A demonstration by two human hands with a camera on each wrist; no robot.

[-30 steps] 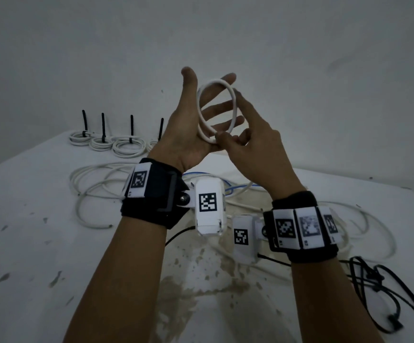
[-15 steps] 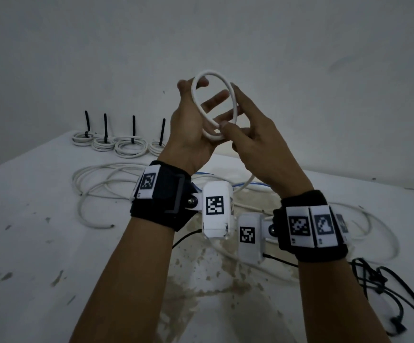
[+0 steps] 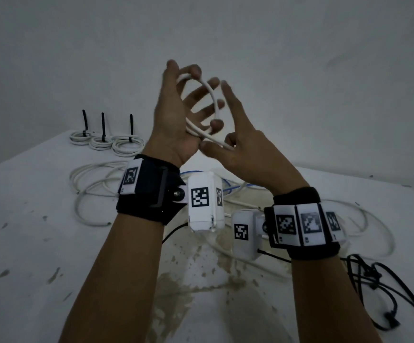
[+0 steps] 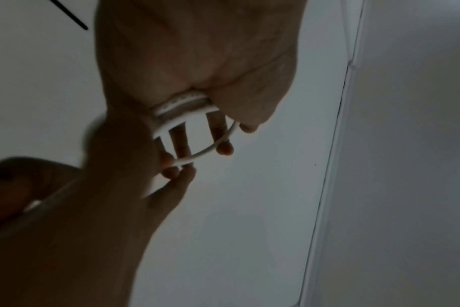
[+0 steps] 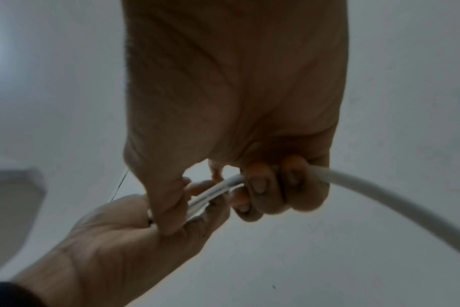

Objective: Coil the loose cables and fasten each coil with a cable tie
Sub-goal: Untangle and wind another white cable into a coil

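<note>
Fingers [image 3: 202, 94] of the left hand [image 3: 176, 125] spread upward with a white cable coil [image 3: 212, 95] looped over them, the index tip curled onto its top and the lower turns lying across the palm; the left wrist view shows two or three turns there, the exact count unclear. Right hand [image 3: 245, 154] sits just beside it, thumb and curled fingers gripping the cable's running length where it leaves the coil, index finger pointing up next to the loop. Both forearms are raised, palms turned toward each other, above the table [image 3: 27, 243].

Nearer than the fingers, each wrist wears a black strap with white blocks bearing square black-and-white code markers [image 3: 199, 197]; no readable writing shows on them. Below the fingers, loose white cables [image 3: 89, 179] sprawl over the stained tabletop, a thin blue cable [image 3: 228, 186] among them, and a tangle of black cable [image 3: 374, 280] lies to the right. Beyond the fingers to the left, three finished coils [image 3: 126, 144] lie in a row, each cinched with a black cable tie [image 3: 131, 125] whose tail stands upright
</note>
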